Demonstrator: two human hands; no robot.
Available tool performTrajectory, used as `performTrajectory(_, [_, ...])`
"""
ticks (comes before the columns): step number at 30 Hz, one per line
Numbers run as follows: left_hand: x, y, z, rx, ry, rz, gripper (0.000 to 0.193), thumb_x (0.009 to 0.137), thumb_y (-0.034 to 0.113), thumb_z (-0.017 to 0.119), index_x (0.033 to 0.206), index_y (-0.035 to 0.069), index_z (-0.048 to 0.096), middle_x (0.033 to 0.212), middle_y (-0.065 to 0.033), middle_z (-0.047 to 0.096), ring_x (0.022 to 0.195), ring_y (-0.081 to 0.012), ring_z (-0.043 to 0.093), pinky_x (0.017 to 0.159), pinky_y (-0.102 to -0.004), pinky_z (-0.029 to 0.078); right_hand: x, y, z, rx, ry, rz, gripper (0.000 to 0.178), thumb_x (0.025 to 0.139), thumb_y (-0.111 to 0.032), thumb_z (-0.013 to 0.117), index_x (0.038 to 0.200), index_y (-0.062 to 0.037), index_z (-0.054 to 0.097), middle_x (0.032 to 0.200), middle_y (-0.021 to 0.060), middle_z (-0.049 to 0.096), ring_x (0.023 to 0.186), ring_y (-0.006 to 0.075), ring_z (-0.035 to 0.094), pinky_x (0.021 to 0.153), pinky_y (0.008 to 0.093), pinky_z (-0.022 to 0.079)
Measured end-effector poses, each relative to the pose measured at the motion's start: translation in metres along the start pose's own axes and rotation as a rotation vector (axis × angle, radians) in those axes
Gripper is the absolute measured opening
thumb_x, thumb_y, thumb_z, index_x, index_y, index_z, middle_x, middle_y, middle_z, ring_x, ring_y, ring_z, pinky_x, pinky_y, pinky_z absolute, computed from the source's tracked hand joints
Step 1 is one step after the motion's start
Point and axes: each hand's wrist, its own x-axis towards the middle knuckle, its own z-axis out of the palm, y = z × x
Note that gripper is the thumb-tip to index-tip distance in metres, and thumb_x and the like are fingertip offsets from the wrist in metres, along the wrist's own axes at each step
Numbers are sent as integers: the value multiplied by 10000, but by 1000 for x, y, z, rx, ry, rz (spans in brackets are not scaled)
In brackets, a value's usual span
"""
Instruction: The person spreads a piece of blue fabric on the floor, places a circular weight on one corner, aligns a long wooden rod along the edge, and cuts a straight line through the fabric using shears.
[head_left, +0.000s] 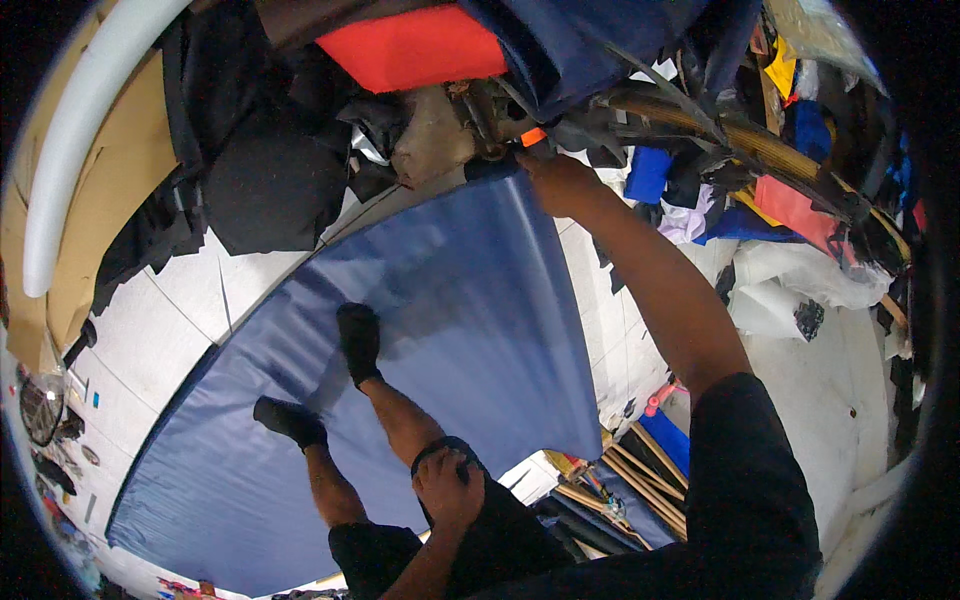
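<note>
A large navy blue sheet [470,330] with a smooth, slightly shiny surface is spread over the pale tiled floor, with ripples along its left side. My right arm stretches forward, and my right hand [560,187] is closed at the sheet's far right corner; its fingertips are partly hidden in shadow. Just beyond them shows a small orange piece [534,136]. My left hand [447,487] rests on my right knee, its fingers curled; a dark patch shows between thumb and fingers, too unclear to name. My feet, in black socks, stand on the sheet.
Black fabric [275,180] is heaped at the far left beside brown cardboard [125,190] and a white foam tube [75,140]. A red folded piece [415,48] lies ahead. Coloured scraps and clear plastic [810,270] crowd the right. Rolls and sticks [640,480] lie near my right side.
</note>
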Motion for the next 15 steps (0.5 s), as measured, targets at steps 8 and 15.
performTrajectory(8, [2,2,-4,-26,61,-42,254,786,307,651,967,128,665,1187,-90,599,1187,-353,504,1002,-538,340,4,-12,-30,47,-155,-47,559,964,-149,421,1508,-237,326,1050,253,661,884,374,665,803,487,525])
performTrajectory(15, [6,1,-10,-97,134,-57,251,783,297,651,967,127,658,1163,-99,610,1184,-356,506,1002,-541,342,0,-15,-36,172,-96,-124,566,895,-93,468,1455,-130,395,1067,273,645,883,406,670,742,504,547])
